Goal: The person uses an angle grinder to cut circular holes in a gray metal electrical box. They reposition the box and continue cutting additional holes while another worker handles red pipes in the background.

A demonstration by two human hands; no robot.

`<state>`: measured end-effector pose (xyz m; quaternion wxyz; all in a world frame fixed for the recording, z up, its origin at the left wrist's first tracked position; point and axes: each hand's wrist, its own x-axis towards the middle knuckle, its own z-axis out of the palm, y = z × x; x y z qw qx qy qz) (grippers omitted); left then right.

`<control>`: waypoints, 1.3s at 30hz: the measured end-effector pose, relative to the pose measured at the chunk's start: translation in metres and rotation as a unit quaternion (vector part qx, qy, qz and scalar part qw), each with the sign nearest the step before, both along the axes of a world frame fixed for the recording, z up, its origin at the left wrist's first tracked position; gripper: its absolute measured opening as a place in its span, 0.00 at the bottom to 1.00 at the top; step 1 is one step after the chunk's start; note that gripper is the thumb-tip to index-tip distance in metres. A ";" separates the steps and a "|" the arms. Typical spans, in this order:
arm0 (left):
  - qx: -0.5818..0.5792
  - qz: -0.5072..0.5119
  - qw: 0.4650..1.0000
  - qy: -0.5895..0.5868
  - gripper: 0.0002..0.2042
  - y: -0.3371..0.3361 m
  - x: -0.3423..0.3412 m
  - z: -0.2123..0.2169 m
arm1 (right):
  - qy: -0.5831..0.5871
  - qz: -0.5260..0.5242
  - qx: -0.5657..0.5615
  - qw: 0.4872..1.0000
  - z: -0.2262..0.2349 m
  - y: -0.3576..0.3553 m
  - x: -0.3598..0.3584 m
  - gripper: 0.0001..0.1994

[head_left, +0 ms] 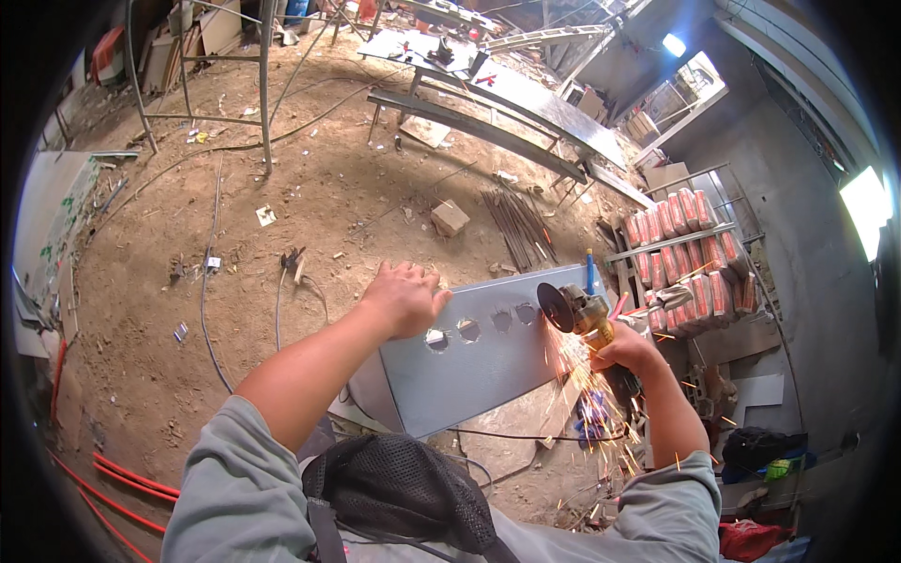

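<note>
The right hand (pixel 621 347) grips a yellow angle grinder (pixel 591 324); the left hand (pixel 405 298) rests on a grey rectangular panel (pixel 479 375), grip unclear. A thin black cable (pixel 563 438) and stacked red-white bags (pixel 694 255) are near.

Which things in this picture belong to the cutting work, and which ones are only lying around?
In the work:
- angle grinder, held in the right hand
- grey panel with holes, under the left hand

Apparently just lying about:
- pale block
- thin rods
- red tubes
- stacked bags
</note>
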<state>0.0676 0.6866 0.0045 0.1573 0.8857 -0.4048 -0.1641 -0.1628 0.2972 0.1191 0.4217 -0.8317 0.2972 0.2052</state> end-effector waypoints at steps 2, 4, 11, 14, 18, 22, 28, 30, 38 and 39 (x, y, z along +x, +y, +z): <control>-0.002 -0.001 1.000 -0.008 0.33 -0.001 0.002 -0.002 | -0.015 0.001 -0.007 1.000 0.006 0.003 -0.003 0.27; -0.008 -0.004 1.000 -0.021 0.33 0.000 0.002 -0.007 | -0.033 -0.018 0.016 0.999 0.013 0.017 -0.004 0.27; -0.017 -0.035 0.999 0.022 0.31 0.003 0.011 0.001 | -0.065 -0.084 0.055 0.993 0.032 0.055 0.004 0.25; -0.022 -0.049 0.998 0.045 0.30 0.000 0.016 -0.001 | -0.058 -0.119 0.060 0.989 0.027 0.059 0.008 0.26; -0.038 -0.052 0.997 0.032 0.28 0.001 0.017 -0.013 | -0.032 -0.138 0.048 0.989 0.017 0.063 0.013 0.26; -0.022 -0.076 0.994 0.080 0.27 0.000 0.027 -0.003 | -0.030 -0.171 0.040 0.984 0.018 0.076 0.018 0.26; -0.034 -0.089 0.987 0.127 0.27 -0.004 0.037 -0.007 | -0.022 -0.208 0.037 0.977 0.017 0.084 0.026 0.25; -0.034 -0.095 0.985 0.138 0.27 -0.003 0.040 -0.004 | -0.021 -0.219 0.033 0.975 0.016 0.087 0.027 0.25; -0.040 -0.112 0.975 0.188 0.26 -0.006 0.051 -0.005 | -0.022 -0.248 0.038 0.968 0.018 0.096 0.033 0.27; -0.040 -0.114 0.974 0.191 0.26 -0.006 0.052 -0.005 | -0.019 -0.252 0.043 0.967 0.018 0.097 0.033 0.27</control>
